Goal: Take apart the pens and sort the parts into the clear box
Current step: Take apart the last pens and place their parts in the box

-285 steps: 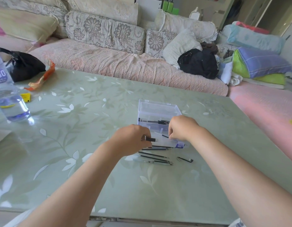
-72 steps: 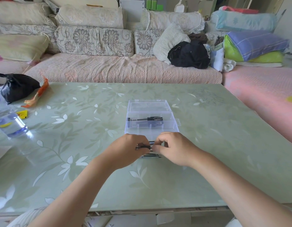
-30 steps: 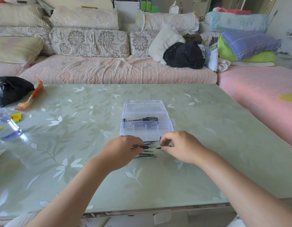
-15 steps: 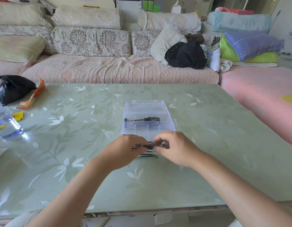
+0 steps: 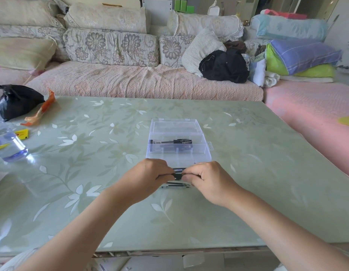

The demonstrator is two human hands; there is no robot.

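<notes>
Your left: black bag (image 5: 17, 100), orange wrapper (image 5: 39, 113) touching it, water bottle (image 5: 8, 146) nearer you.
Ahead of you: black garment (image 5: 224, 66) on sofa (image 5: 142, 85).

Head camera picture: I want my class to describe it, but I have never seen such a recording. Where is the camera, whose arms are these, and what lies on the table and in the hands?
No machine here: a person wears one wide-angle camera on the head, so you look forward and down along their own arms. The left hand and the right hand meet over a green table and together pinch a black pen; only a short stretch shows between them. Beneath it more thin pens or pen parts lie on the table. Just beyond stands a clear box, lid open; one compartment holds dark pen parts. At the far left are a water bottle and a black bag. A sofa stands behind.
</notes>
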